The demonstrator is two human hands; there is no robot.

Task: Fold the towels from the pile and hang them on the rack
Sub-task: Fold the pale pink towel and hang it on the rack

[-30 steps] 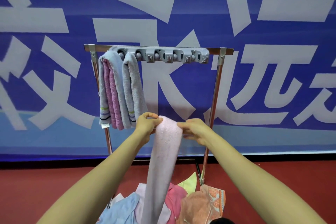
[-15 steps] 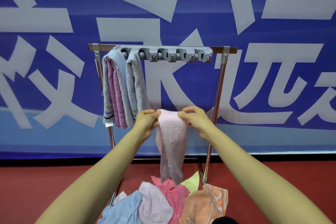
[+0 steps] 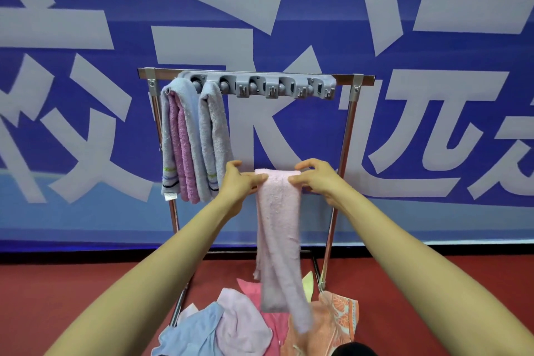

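A pale pink towel hangs folded into a narrow strip between my hands, in front of the rack and below its bar. My left hand pinches its top left corner and my right hand pinches its top right corner. The metal rack carries a grey hook strip along its top bar. Two folded towels hang at the strip's left end: a grey-blue and pink one and a grey one. The towel pile lies on the floor at the rack's foot.
A blue banner with large white characters covers the wall behind the rack. The floor is red. The hooks to the right of the hung towels are bare. An orange patterned towel lies at the pile's right.
The pink towel has been lifted off the pile and folded over, so it hangs as a shorter doubled strip. My hands have risen a little toward the rack.
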